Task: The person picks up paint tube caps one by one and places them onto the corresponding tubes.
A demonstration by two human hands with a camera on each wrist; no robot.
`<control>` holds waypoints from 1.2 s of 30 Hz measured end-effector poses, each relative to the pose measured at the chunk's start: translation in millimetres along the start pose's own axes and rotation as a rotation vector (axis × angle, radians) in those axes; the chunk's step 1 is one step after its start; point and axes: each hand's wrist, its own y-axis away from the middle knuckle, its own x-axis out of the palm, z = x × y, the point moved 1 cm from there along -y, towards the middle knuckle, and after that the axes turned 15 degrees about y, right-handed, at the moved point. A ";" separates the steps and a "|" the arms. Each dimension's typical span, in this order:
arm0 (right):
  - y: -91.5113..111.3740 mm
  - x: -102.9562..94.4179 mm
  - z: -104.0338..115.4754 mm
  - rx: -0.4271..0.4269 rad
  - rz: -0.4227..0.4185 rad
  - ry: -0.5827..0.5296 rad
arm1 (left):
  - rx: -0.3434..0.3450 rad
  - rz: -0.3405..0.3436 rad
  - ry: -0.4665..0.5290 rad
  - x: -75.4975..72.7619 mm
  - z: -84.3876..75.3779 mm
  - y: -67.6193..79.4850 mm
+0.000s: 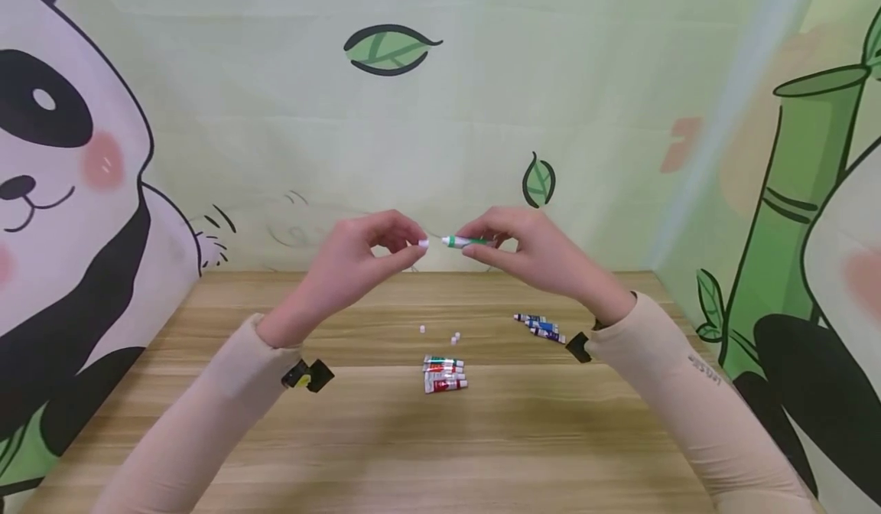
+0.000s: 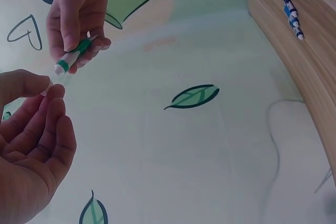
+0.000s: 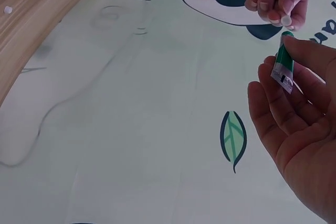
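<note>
Up in front of the wall, my left hand [image 1: 365, 252] pinches a small white cap [image 1: 423, 244] between thumb and forefinger. Facing it, my right hand [image 1: 530, 248] holds a green-and-white paint tube [image 1: 468, 242] between thumb and fingers, its narrow white nozzle pointing left. A short gap separates nozzle and cap in the head view. The right wrist view shows the tube's flat crimped end [image 3: 283, 81] near the right fingers. From the left wrist, the tube [image 2: 73, 56] appears with its nozzle close to the left fingertips.
On the wooden table [image 1: 344, 437] below lie three loose white caps [image 1: 423, 329]. Several red and green paint tubes [image 1: 444, 384] are grouped nearer me. Farther right, three blue tubes [image 1: 547, 335] lie together. A cartoon panda backdrop [image 1: 275, 116] stands behind the table.
</note>
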 end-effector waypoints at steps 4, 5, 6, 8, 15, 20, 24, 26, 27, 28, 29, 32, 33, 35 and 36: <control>0.0 2.6 2.1 -0.015 -0.001 -0.006 | 0.023 0.003 0.016 5.9 0.6 -0.3; 0.3 3.2 2.4 -0.016 0.001 -0.008 | 0.029 0.003 0.019 7.1 0.8 -0.3; 0.6 3.8 2.6 -0.016 0.005 -0.008 | 0.034 0.003 0.020 8.4 1.4 -0.2; 1.8 5.0 2.8 -0.010 0.016 -0.007 | 0.042 0.004 0.019 10.6 2.3 0.2; 3.0 7.8 4.2 -0.009 0.040 -0.016 | 0.066 0.004 0.001 13.6 5.6 1.5; -0.2 5.9 6.6 -0.021 0.035 -0.006 | 0.094 0.002 -0.010 11.9 4.5 -1.1; -0.2 5.1 8.3 -0.006 0.051 -0.009 | 0.081 0.012 0.000 11.8 5.0 -0.4; 0.2 5.7 8.6 -0.002 0.055 -0.015 | 0.076 0.014 0.010 12.5 6.4 0.6; 0.7 6.1 8.5 0.000 0.058 -0.018 | 0.075 0.014 0.015 12.9 7.3 0.9; 1.1 6.5 8.5 0.002 0.061 -0.023 | 0.073 0.014 0.021 13.4 8.4 1.2; 1.5 6.7 8.9 0.004 0.065 -0.026 | 0.071 0.014 0.027 13.8 9.1 1.5; 3.4 7.2 9.9 0.018 0.073 -0.031 | 0.067 0.016 0.048 15.4 11.1 2.2; 4.2 7.4 10.2 0.027 0.074 -0.032 | 0.065 0.019 0.055 16.0 12.2 2.6; 6.0 8.4 11.0 0.051 0.068 -0.038 | 0.062 0.027 0.068 17.4 13.4 3.8; 7.2 9.3 11.2 0.068 0.064 -0.041 | 0.061 0.031 0.074 18.2 14.3 4.5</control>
